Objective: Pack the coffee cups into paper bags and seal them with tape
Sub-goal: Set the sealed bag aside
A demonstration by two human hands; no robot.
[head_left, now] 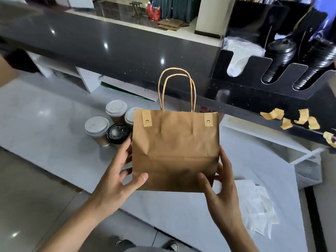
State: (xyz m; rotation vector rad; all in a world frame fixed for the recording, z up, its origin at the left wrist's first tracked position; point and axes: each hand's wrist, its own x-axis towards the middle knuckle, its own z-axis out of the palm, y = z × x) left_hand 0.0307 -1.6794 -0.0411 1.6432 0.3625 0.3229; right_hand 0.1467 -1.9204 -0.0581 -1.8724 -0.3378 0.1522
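so both hands are on the brown paper bag (175, 148), which stands upright over the white surface (54, 124), right in the middle of the view. left hand (116, 171) grips the bag's lower left edge, thumb on the front face and the other fingers curled round behind the side. right hand (222, 180) does the same on the lower right edge, thumb in front, fingers wrapped around the back. can't tell if the bag's bottom touches the surface or is lifted a bit.

the bag's top is closed, with two little tape strips (147, 118) folded over the top corners, each with a tiny smiley on it. the twisted paper handles (177, 88) stick straight up.

just left of the bag sit four coffee cups (107, 122) in a tight cluster, three with white lids and one with a black lid (117, 134), the black one nearest the left hand.

on the dark counter ledge to the right there's a scatter of loose tape pieces (291, 118). above that a black lid dispenser (276, 57) holds stacks of black and white lids. some crumpled white paper (254, 206) lies on the surface near the right hand.
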